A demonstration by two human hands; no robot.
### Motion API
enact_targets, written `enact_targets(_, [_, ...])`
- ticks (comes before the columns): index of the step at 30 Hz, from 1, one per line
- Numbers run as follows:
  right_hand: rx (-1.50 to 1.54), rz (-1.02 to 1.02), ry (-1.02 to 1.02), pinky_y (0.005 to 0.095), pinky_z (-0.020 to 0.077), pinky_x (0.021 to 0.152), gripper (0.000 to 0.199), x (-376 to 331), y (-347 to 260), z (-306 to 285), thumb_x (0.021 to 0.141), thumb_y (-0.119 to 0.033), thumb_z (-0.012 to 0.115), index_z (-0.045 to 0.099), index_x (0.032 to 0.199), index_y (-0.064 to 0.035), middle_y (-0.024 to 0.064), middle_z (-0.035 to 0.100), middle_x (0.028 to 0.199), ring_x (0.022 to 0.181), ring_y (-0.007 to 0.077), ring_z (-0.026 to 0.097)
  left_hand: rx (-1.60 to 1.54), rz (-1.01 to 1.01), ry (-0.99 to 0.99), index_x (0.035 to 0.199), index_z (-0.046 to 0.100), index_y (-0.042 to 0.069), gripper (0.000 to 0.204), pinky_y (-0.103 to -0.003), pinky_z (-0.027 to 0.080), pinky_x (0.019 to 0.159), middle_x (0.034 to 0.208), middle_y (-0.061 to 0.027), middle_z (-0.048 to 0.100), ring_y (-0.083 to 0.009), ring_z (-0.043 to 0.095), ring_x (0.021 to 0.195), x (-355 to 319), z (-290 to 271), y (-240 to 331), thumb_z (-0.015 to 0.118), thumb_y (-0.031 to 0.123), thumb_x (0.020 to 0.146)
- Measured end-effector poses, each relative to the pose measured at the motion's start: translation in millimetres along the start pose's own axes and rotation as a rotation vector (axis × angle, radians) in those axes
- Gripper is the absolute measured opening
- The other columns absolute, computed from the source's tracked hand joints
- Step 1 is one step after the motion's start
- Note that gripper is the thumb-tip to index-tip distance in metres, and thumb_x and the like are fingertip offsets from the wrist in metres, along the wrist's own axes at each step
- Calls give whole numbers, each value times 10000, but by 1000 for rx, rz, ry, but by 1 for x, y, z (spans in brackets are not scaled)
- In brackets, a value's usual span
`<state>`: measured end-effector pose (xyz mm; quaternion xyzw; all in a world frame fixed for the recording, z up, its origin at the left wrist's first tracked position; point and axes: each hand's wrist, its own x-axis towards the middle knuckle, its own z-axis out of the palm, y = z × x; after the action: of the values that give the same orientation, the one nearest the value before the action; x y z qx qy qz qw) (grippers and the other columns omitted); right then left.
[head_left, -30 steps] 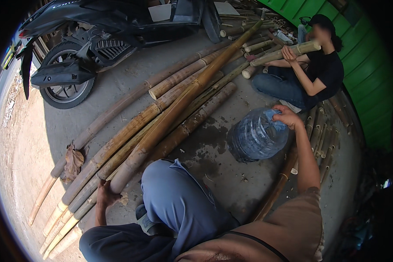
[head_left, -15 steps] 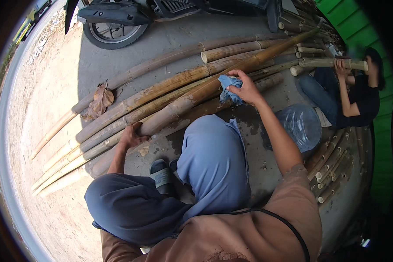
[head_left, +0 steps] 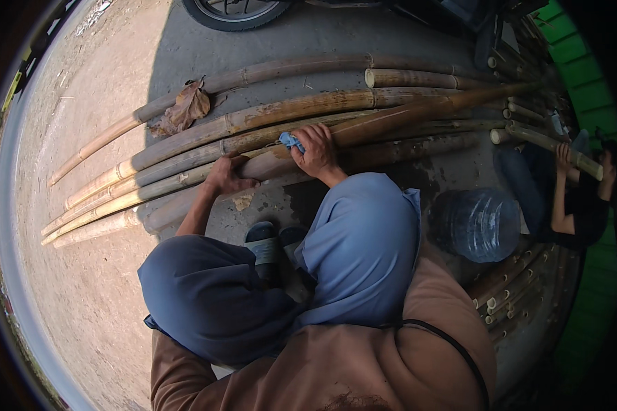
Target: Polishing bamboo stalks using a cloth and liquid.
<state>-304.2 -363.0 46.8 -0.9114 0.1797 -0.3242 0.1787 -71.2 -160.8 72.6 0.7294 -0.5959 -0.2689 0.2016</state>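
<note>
Since the earlier frame the right hand (head_left: 317, 152) has come further left along the bamboo poles (head_left: 281, 127), and the left hand (head_left: 226, 177) now rests just beside it rather than well apart. The right hand's grip is clamped on a small blue cloth (head_left: 291, 141), whose bunched end sticks out past the fingers on the hand's upper left. The cloth is pressed against the thick pole (head_left: 363, 130) that crosses the bundle on a slant, so cloth, palm and pole are all touching. The left hand lies flat on the near pole (head_left: 178, 179) with its fingers spread apart, holding nothing, only pressing down.

The poles lie side by side on the concrete floor (head_left: 185, 41), running from the sandy left edge toward the green wall (head_left: 569, 48) at the right. A dry brown leaf (head_left: 185, 109) sits on the far poles near their left ends. A clear water jug (head_left: 483, 225) lies on the floor just right of the person's blue-trousered knee (head_left: 363, 240). Further right another person (head_left: 569, 198) sits holding a pole of their own. A motorbike wheel (head_left: 236, 8) shows at the top edge of the floor.
</note>
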Motion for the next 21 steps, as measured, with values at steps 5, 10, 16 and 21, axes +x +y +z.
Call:
enact_targets(5, [-341, 148, 404, 599, 383, 1124, 271, -9, 104, -63, 899, -238, 637, 654, 1090, -47, 163, 680, 1216, 1231, 429, 599, -78, -46, -23, 1320, 701, -33, 877, -458, 544, 1034, 1256, -269, 728, -417, 687, 1200, 7, -6, -11, 919, 529, 684])
enact_targets(10, [-171, 146, 403, 634, 317, 1200, 322, -12, 50, -25, 843, -233, 630, 625, 1113, -57, 163, 647, 1289, 1310, 412, 573, -211, -130, -139, 1391, 669, -24, 938, -459, 523, 1056, 1318, -259, 722, -405, 684, 1216, 11, -23, -20, 886, 601, 725])
enact_targets(16, [-43, 42, 117, 649, 279, 1241, 523, -25, -11, 10, 869, -223, 634, 658, 1388, -166, 133, 632, 1305, 1319, 366, 568, 17, -65, -50, 1486, 632, 72, 786, -485, 506, 1060, 1328, -220, 685, -407, 636, 1247, 4, 0, 0, 830, 498, 856])
enact_targets(21, [61, 8, 253, 693, 268, 1245, 464, -14, -23, 42, 746, -136, 765, 773, 1209, -157, 166, 643, 1262, 1286, 380, 591, 658, 1, 375, 1614, 488, 148, 858, -509, 465, 1094, 1385, -194, 641, -389, 592, 1294, -38, 43, 28, 827, 375, 859])
